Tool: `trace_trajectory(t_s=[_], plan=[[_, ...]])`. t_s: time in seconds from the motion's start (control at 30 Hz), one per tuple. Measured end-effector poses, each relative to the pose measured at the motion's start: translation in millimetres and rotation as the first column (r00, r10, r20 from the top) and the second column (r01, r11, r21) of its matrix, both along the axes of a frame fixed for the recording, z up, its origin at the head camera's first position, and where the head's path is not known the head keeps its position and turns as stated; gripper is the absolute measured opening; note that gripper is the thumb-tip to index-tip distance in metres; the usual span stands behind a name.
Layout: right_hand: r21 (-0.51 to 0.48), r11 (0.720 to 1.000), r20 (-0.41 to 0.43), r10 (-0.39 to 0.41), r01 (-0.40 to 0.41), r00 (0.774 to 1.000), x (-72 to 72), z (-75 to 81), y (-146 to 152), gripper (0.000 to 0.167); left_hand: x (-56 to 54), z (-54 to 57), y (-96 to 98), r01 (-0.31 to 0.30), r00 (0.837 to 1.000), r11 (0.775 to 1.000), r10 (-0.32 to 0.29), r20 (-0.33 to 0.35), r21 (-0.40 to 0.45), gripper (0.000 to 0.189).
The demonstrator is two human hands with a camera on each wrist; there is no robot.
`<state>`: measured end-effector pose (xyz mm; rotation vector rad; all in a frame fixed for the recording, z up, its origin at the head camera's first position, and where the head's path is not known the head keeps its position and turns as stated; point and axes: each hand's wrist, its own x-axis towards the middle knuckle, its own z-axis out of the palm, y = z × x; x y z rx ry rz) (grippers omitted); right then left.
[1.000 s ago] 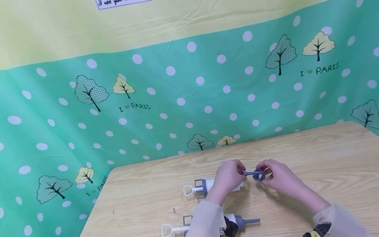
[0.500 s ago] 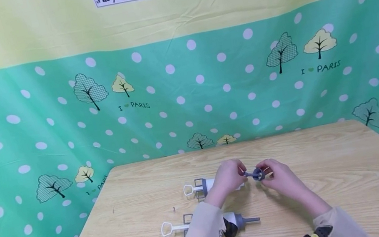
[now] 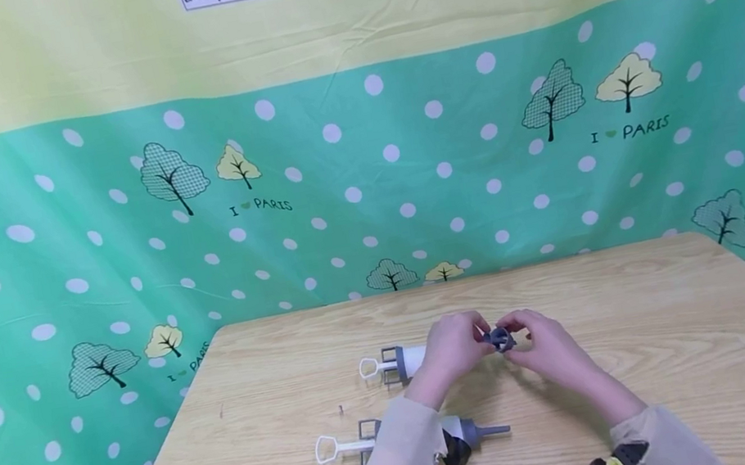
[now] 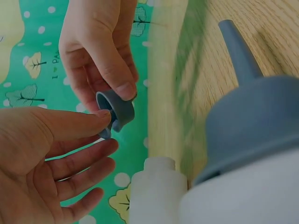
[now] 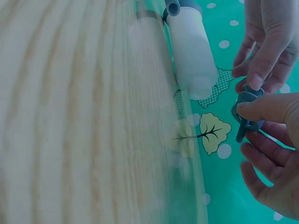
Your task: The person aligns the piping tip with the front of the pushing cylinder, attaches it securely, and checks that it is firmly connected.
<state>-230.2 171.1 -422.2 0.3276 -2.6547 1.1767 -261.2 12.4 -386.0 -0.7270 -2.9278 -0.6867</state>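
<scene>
In the head view my left hand [image 3: 454,344] and my right hand [image 3: 545,343] meet above the back of the table. Between them is a small grey ring-shaped cap [image 4: 119,109], which my right thumb and fingers pinch by its outside. My left thumb and index finger pinch a slim grey nozzle piece [image 5: 241,130] at the cap, and its stem sticks out there in the right wrist view. A white tube with a grey collar [image 3: 413,360] lies just behind my left hand, partly covered by it.
Nearer the front lies a second white tube with a grey nozzle end [image 3: 473,432], partly under my left forearm. Both tubes have white looped plunger handles [image 3: 326,448]. A tiny object [image 3: 341,410] lies left of them. A green curtain [image 3: 306,194] hangs behind the wooden table [image 3: 662,348].
My hands have come closer together. The slim nozzle stem that showed between them is now mostly at the ring-shaped cap, and the cap has shifted slightly left.
</scene>
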Motion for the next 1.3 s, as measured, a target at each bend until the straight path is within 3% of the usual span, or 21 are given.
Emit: trace_trajectory(t_s=[0.43,0.67,0.93,1.13,1.3], plan=[[-0.011,1.000,-0.033,-0.001,0.000,0.999,-1.1,-0.1,-4.1,0.041,3.3,5.5,3.8,-0.028,0.997,0.997,0.023,-0.068,-0.067,0.019],[-0.021,1.000,-0.044,-0.005,0.004,0.999,-1.5,-0.9,-4.7,0.039,3.2,7.9,1.5,-0.030,0.999,0.998,0.027,-0.047,-0.063,0.019],[-0.021,1.000,-0.021,-0.007,0.007,1.000,-4.1,-2.6,-1.7,0.042,-3.9,4.8,-10.8,-0.059,0.997,0.996,0.055,-0.060,-0.072,0.034],[0.003,1.000,0.007,0.001,-0.001,1.000,-6.5,-3.1,0.1,0.042,-8.5,-5.5,-21.0,-0.085,0.996,0.985,0.089,0.021,-0.148,0.057],[0.024,1.000,0.024,0.013,-0.013,1.000,-8.2,-4.4,0.7,0.043,-9.7,-12.1,-26.8,-0.081,0.993,0.975,0.096,0.066,-0.206,0.060]])
